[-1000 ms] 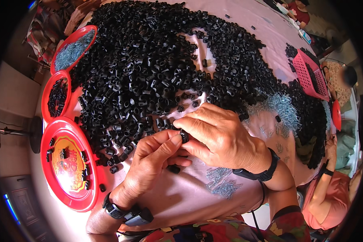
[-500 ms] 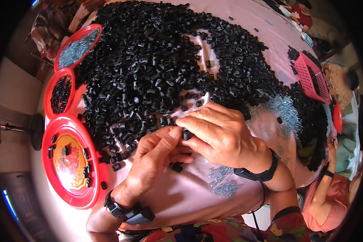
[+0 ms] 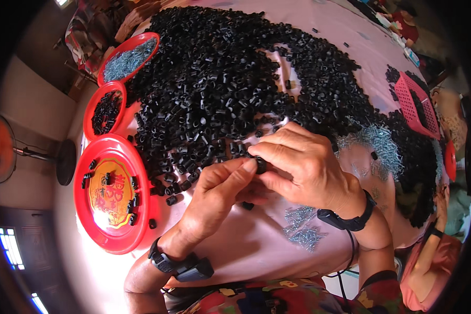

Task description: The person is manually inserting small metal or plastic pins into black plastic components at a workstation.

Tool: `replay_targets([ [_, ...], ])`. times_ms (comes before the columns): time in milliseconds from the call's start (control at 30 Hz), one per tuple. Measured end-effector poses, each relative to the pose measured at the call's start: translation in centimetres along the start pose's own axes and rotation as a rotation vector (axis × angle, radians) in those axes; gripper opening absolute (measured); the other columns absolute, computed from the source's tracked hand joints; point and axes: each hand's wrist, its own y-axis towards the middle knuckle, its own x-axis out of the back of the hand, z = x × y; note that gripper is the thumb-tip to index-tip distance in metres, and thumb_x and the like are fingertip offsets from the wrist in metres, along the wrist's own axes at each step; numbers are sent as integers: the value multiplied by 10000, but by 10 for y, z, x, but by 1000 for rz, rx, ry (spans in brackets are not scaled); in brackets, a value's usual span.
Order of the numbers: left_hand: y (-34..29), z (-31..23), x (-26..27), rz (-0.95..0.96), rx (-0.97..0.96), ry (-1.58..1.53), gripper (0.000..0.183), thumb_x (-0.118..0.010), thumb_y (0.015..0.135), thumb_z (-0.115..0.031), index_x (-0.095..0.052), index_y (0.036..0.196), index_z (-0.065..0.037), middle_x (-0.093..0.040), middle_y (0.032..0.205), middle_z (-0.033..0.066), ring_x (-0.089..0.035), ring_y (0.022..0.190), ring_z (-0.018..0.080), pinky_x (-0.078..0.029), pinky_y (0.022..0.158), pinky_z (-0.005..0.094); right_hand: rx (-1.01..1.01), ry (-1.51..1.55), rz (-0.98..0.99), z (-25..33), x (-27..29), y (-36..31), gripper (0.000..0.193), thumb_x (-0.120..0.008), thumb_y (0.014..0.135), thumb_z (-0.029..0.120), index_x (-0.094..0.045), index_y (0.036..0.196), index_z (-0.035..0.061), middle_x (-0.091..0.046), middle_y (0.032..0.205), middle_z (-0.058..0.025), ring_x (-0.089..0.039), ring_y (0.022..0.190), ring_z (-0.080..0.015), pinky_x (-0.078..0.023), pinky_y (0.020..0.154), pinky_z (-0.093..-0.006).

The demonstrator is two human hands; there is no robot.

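Note:
Between the fingertips of both hands is a small black plastic cap-like piece (image 3: 260, 166). My left hand (image 3: 218, 194) pinches it from the left with thumb and forefinger. From the right, my right hand (image 3: 304, 166) closes on the same piece with thumb and fingers. Part of the piece is covered by the fingers, so any smaller part in it is hidden. Just beyond my hands spreads a large heap of similar black pieces (image 3: 209, 89). One more black piece (image 3: 247, 205) lies under my left fingers.
At left stand a red plate (image 3: 81, 209) with several assembled black pieces, a red dish (image 3: 90, 118) of small black parts and a red dish (image 3: 154, 47) of silver screws. Loose screws (image 3: 304, 230) lie near my right wrist. A pink basket (image 3: 413, 107) and another person's arm (image 3: 429, 243) are at right.
The whole view has shifted, so plates, heap and hands sit further right in the picture. Both hands keep their hold on the black piece, with only slight finger movement.

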Motion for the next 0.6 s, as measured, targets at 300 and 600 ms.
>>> replay_targets([
  [300, -18, -2, -1, 20, 3, 126, 334, -561, 1103, -294, -700, 1164, 3, -741, 1034, 63, -703, 936, 117, -557, 793, 252, 6, 9, 129, 11, 7, -2, 365, -853, 736, 151, -720, 1055, 36, -719, 957, -98, -696, 864, -289, -584, 740, -385],
  [600, -68, -29, 72, -394, -332, -346, 338, -498, 1113, -328, -616, 1240, -37, -678, 985, 61, -706, 826, 182, -578, 689, 289, -365, -42, 500, -6, 50, -5, 330, -701, 867, 202, -599, 630, -5, -573, 587, -214, -653, 581, -391, -517, 577, -461],
])
